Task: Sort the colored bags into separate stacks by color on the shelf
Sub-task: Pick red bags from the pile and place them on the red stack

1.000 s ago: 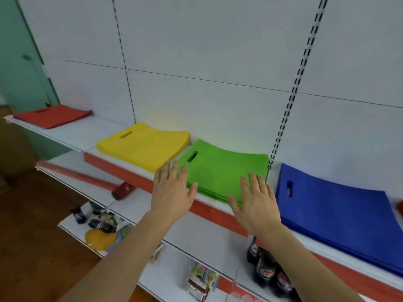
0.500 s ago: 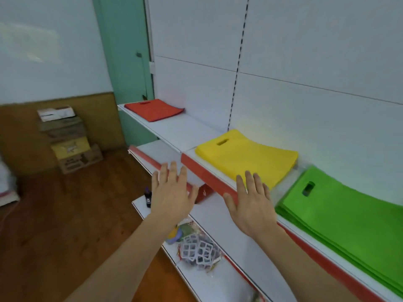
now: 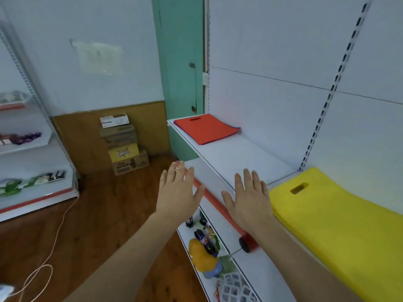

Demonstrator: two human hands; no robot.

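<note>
A pile of bags with a red one on top lies at the far left end of the white shelf; blue edges show beneath the red. A yellow stack fills the shelf at the right. My left hand hovers flat, fingers spread, in front of the shelf edge and holds nothing. My right hand is also flat and empty, over the shelf's front edge just left of the yellow stack. Green and blue stacks are out of view.
A red roll lies on the lower shelf under my hands. Drink bottles and packets sit on the bottom shelf. Cardboard boxes are stacked by the far wall. Another shelf unit stands at the left, and a cable trails on the wooden floor.
The view has swung left along the shelf: green and blue stacks left the frame, and the red-topped pile and yellow stack moved right and nearer. Both hands stay flat and empty.
</note>
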